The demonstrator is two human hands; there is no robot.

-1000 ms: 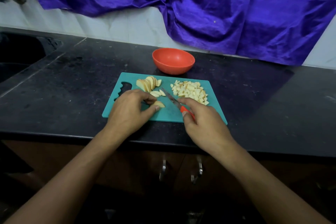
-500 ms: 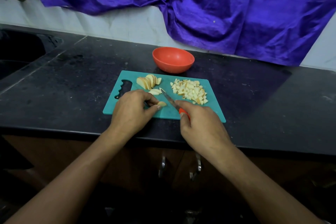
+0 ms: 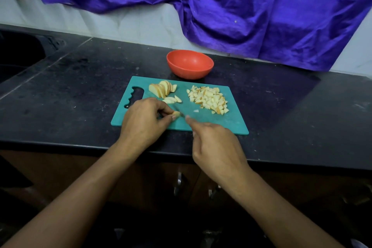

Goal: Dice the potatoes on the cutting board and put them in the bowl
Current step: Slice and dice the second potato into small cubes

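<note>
Both forearms reach forward, hands curled.
The left hand (image 3: 143, 123) pinches a potato piece (image 3: 176, 114) between thumb and fingertips; the right hand (image 3: 217, 147) grips a knife (image 3: 181, 115), forefinger stretched along it.

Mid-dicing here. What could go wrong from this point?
The left hand pinches a small pale potato piece right beside the blade of the thin metal knife held by the right hand; a slip could nick its fingers.
The pile of pale diced potato spreads toward the right edge of the teal plastic cutting board; sweeping it into the empty red-orange round bowl may scatter pieces.
</note>
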